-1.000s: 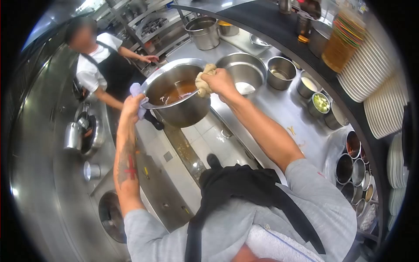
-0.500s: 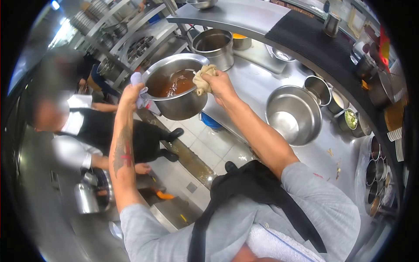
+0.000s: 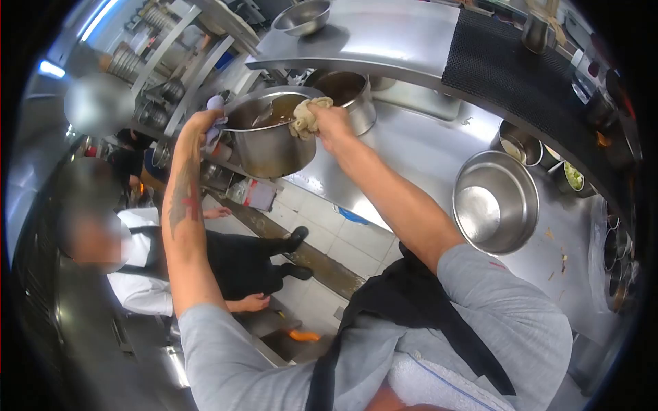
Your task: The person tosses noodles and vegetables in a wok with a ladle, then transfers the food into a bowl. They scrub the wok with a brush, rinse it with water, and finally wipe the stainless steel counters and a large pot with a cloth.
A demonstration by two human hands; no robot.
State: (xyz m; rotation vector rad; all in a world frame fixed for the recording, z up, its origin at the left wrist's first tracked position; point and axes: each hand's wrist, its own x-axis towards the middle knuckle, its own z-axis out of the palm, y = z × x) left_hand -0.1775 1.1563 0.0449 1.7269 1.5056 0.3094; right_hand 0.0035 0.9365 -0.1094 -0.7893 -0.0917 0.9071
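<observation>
A steel pot (image 3: 271,152) with brown liquid (image 3: 279,113) in it hangs in the air between my two hands, at the height of the counter's far end. My left hand (image 3: 200,125) is closed on the left side of its rim through a pale purple cloth (image 3: 215,104). On the right side, my right hand (image 3: 332,125) grips the rim through a bunched beige cloth (image 3: 306,118). Just behind it stands a second deep pot (image 3: 363,109) on the counter, partly hidden by the held pot and my right hand.
The steel counter (image 3: 404,154) runs along my right, with a wide pot (image 3: 499,229) and smaller containers of food on it. Above is a steel shelf (image 3: 384,41) bearing a bowl (image 3: 301,17). A co-worker in a black apron (image 3: 236,264) stands close on my left over the tiled floor.
My hands and the held pot have come nearer the deep pot behind, and less of the liquid shows. The view has turned, so the wide pot sits farther right.
</observation>
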